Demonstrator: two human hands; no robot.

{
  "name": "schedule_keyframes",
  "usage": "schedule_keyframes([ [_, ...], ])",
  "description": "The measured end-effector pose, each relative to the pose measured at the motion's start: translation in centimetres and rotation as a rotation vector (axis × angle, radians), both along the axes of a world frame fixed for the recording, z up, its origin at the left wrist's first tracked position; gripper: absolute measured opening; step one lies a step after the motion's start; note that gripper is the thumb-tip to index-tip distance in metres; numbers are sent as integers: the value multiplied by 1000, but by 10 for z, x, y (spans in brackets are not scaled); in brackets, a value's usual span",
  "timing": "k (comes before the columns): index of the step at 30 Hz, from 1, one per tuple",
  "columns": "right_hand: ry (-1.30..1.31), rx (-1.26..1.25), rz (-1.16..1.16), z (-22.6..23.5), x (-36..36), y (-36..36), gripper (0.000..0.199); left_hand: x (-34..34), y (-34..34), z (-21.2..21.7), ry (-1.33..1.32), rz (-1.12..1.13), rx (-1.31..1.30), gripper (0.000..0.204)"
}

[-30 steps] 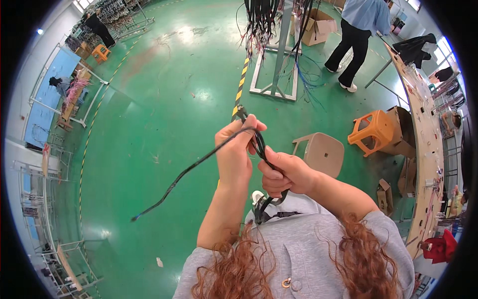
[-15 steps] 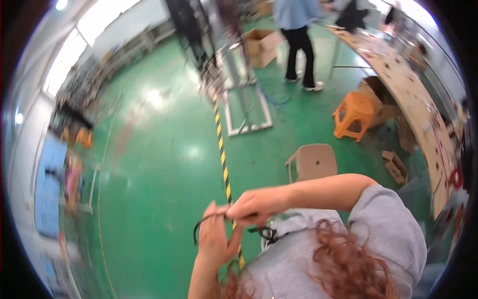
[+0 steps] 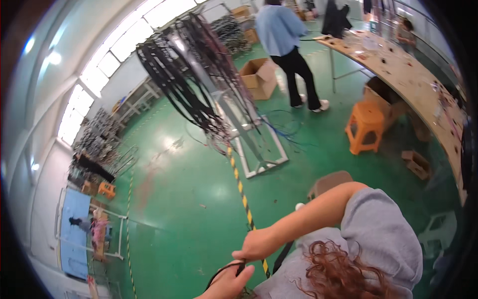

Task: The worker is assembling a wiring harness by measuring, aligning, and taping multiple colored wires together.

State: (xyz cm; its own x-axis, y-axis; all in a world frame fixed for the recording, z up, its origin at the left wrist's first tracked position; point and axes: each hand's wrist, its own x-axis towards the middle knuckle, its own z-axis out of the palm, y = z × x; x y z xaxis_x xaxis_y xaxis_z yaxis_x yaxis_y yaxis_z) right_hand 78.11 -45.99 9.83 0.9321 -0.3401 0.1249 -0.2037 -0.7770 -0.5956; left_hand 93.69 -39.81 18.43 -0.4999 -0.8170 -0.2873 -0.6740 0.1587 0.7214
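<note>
A black cable (image 3: 219, 272) lies across the back of my left hand (image 3: 226, 285) and bends round toward its thumb side. My right hand (image 3: 258, 244) is closed in a pinch on that cable, touching the left hand's fingers, which it partly hides. The left fingers seem curled round the cable, with the thumb raised. A wider black length (image 3: 283, 256) hangs between my right forearm and my grey shirt; whether it is the same cable I cannot tell.
Ahead, a white metal rack (image 3: 261, 167) carries many hanging black cables (image 3: 174, 82). A person in a blue top (image 3: 281, 30) stands beyond it, near an open carton (image 3: 259, 79). To the right are an orange stool (image 3: 366, 124), a beige stool (image 3: 331, 183) and a long table (image 3: 398, 65).
The view has swung, and the rack shows higher and sharper. My hands sit lower in the picture, with the cable now bent over the left hand instead of sticking out past its fingers.
</note>
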Motion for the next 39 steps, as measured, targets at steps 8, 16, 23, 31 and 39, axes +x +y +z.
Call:
schedule_keyframes([
  [8, -107, 156, 177, 117, -95, -109, 40, -45, -102, 105, -323, -260, -195, 13],
  [16, -72, 167, 275, 147, -157, -193, 31, -84, -188, 113, -123, -216, -103, 15],
  [23, -36, 232, 228, 127, -129, -288, 31, -54, -270, 105, -120, -194, -419, 11],
  [31, -79, -216, -177, 160, -40, -413, 28, 57, -393, 91, 271, 347, -471, 23],
  [39, -265, -158, -192, 174, 60, -521, 26, 93, -524, 29, 1172, 111, -214, 62],
])
